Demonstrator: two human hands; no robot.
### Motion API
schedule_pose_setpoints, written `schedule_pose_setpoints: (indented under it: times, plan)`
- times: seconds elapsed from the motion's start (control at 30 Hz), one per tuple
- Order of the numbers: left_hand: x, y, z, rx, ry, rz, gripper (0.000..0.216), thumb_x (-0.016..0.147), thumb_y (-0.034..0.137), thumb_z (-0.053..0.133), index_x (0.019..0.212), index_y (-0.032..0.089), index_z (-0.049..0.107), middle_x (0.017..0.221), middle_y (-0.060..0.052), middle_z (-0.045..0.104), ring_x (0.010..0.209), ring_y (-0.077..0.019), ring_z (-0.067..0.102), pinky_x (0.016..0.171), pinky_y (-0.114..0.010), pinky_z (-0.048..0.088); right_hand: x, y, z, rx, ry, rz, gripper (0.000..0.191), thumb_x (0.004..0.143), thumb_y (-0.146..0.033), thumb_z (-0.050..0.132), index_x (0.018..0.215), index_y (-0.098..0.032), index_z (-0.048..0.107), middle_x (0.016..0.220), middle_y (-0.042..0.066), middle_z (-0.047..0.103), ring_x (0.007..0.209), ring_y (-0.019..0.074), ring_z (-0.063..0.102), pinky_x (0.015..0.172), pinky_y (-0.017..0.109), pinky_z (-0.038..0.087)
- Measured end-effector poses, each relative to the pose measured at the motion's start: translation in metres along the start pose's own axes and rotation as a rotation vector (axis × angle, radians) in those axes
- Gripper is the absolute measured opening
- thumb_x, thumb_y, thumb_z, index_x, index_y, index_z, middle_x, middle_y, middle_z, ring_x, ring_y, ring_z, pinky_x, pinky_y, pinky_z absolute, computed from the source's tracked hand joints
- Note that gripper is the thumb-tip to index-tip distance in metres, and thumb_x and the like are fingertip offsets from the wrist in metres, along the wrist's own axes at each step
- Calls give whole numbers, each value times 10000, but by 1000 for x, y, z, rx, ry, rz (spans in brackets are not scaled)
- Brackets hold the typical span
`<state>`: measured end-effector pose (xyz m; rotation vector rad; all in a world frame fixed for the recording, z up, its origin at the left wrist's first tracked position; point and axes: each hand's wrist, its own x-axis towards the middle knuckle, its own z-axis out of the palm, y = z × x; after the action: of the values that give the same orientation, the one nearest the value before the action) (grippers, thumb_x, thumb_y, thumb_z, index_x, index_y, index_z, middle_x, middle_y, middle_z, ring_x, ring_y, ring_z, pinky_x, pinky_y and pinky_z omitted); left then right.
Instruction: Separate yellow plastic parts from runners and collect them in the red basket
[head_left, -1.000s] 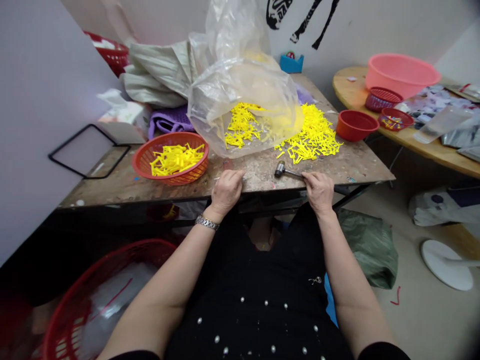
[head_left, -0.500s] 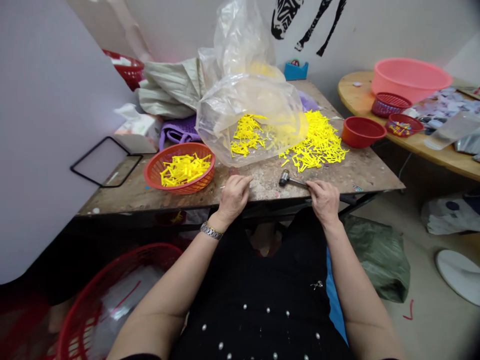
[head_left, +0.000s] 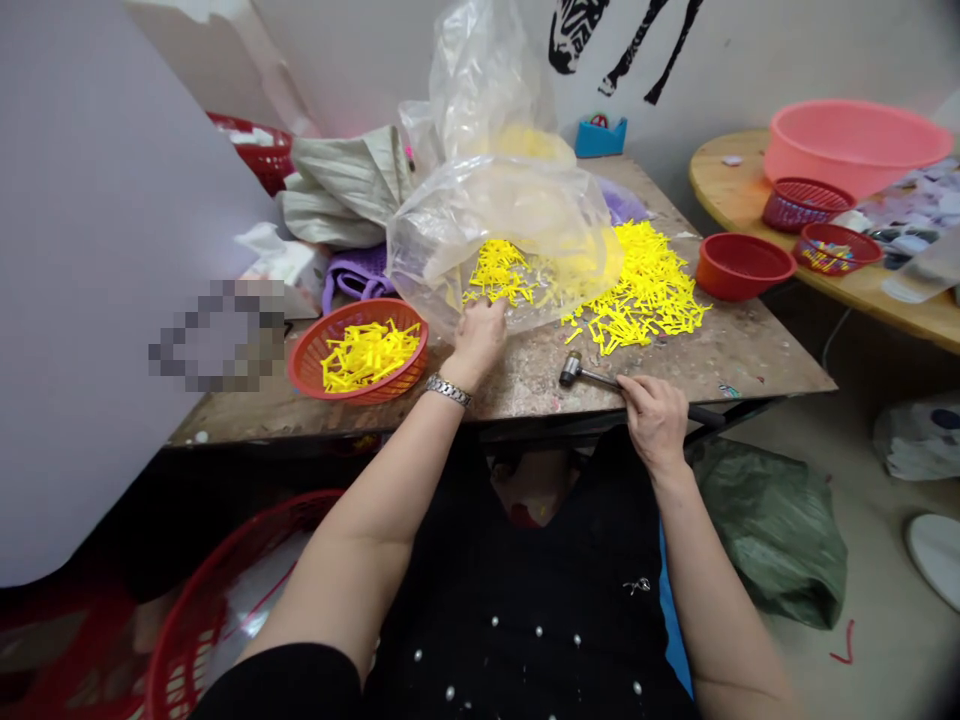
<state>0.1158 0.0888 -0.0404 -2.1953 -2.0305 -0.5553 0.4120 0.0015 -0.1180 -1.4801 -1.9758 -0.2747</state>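
My left hand [head_left: 480, 335], with a metal watch [head_left: 448, 390] on its wrist, reaches to the near edge of the small heap of yellow plastic pieces [head_left: 499, 268] at the clear plastic bag's [head_left: 431, 235] mouth. Its fingers are curled together; whatever is between the tips is hidden. My right hand [head_left: 656, 415] is closed round the handle of a small hammer [head_left: 592, 376], whose head lies at the table's front. Beyond the hammer spreads a larger pile of thin yellow pieces [head_left: 649, 290]. An orange basket [head_left: 300, 365] holding more yellow pieces stands left of my left hand.
A red bowl [head_left: 742, 270] sits at the worktable's right edge. A side table [head_left: 720, 190] carries a pink basin [head_left: 855, 140] and small baskets. Behind the orange basket are purple mesh [head_left: 345, 280] and a tissue box [head_left: 296, 280]. A large red basket [head_left: 180, 620] stands low left.
My left hand has moved forward from the table's front edge to the yellow pieces by the bag. My right hand still grips the hammer in nearly the same place. The view has shifted slightly.
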Motion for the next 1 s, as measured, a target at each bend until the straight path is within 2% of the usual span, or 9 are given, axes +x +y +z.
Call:
schedule_pose_setpoints:
  times: [0.13, 0.27, 0.43, 0.6, 0.83, 0.93, 1.0]
  plan:
    - [19, -7, 14, 82, -61, -55, 370, 917, 134, 437, 1208, 144, 666, 1154, -222, 656, 1110, -352, 602, 889, -436, 503, 1, -2, -2, 0, -13, -3, 272, 989, -248, 534, 1165, -250, 742, 1051, 65, 757, 959, 222, 606, 838, 361, 359]
    - [33, -21, 30, 107, -117, -108, 328, 902, 157, 447, 1125, 131, 687, 1110, -217, 671, 1074, -333, 600, 916, -442, 493, 1, -2, -3, 3, -22, -2, 277, 1000, -246, 525, 1175, -247, 740, 1056, 60, 760, 970, 221, 615, 843, 359, 359]
    - [44, -31, 42, 117, -143, -127, 307, 895, 176, 462, 1080, 152, 706, 1105, -211, 668, 1039, -337, 603, 879, -448, 508, 1, -3, -4, 6, -17, 1, 268, 1000, -240, 533, 1169, -247, 740, 1046, 52, 761, 964, 219, 619, 839, 362, 361]
    - [47, -33, 45, 101, -145, -71, 313, 909, 160, 448, 1066, 143, 718, 1121, -219, 648, 1035, -337, 613, 862, -448, 508, 1, -4, -5, 10, -35, 17, 271, 994, -236, 531, 1176, -254, 731, 1053, 55, 761, 963, 223, 621, 842, 366, 366]
    - [45, -32, 43, -17, -202, 138, 259, 909, 139, 476, 967, 181, 725, 1096, -144, 674, 1077, -276, 602, 950, -393, 483, 2, -6, -7, 5, -24, 12, 268, 997, -240, 525, 1167, -246, 733, 1056, 58, 758, 968, 225, 628, 853, 370, 383]
    - [42, -33, 42, -74, -175, 156, 273, 911, 136, 485, 1049, 188, 715, 1136, -135, 675, 1090, -270, 602, 960, -390, 481, 2, -6, -7, 8, -29, 13, 268, 997, -239, 525, 1165, -242, 734, 1061, 62, 758, 974, 227, 629, 852, 371, 385]
    - [42, -33, 42, -110, -115, 111, 306, 924, 143, 481, 1142, 178, 693, 1169, -146, 666, 1109, -275, 600, 977, -398, 475, 2, -6, -7, 3, -23, 4, 267, 995, -234, 528, 1163, -236, 735, 1059, 62, 759, 969, 226, 631, 843, 368, 386]
